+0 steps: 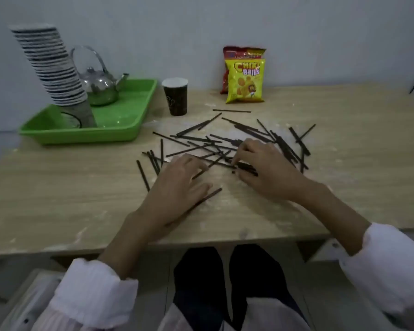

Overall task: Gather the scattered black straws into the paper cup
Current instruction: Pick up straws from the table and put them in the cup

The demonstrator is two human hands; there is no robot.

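Observation:
Several thin black straws point(246, 130) lie scattered and crossed over the middle of the wooden table point(344, 151). A dark paper cup point(176, 96) with a white inside stands upright behind them, to the left. My right hand point(265, 167) grips a small bundle of straws point(247, 168) between thumb and curled fingers at the pile's near edge. My left hand point(177, 187) rests on the table over a few straws, its fingers bent and touching one; whether it holds any is unclear.
A green tray point(124, 120) at the back left holds a tall leaning stack of paper cups point(50, 65) and a metal kettle point(101, 87). Two snack bags point(245, 77) lean on the wall behind the straws. The table's front edge is close to my sleeves.

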